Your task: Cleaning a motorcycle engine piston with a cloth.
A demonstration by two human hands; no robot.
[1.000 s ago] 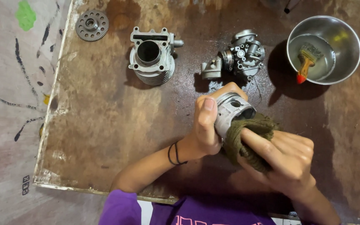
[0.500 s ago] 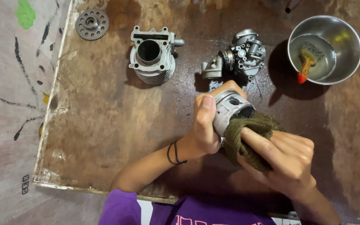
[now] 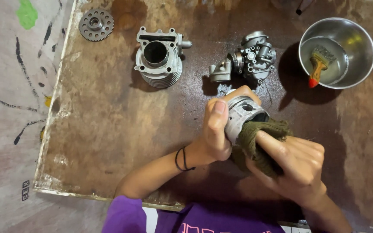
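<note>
My left hand (image 3: 217,129) grips a silver metal piston (image 3: 243,113), thumb along its side and fingers curled over its top. My right hand (image 3: 296,164) presses an olive-green rag (image 3: 262,139) against the piston's lower side, index finger stretched along the cloth. Both hands hover just above a stained brown wooden board (image 3: 109,125). A black band circles my left wrist. The piston's underside is hidden by the rag.
On the board beyond my hands stand a finned engine cylinder (image 3: 158,57), a carburetor (image 3: 249,57) and a toothed gear (image 3: 96,24) at the far left. A steel bowl (image 3: 359,39) at the far right holds liquid and a paintbrush (image 3: 318,64).
My hands and the piston have barely shifted; the piston has turned slightly in my left hand while the rag stays pressed on it.
</note>
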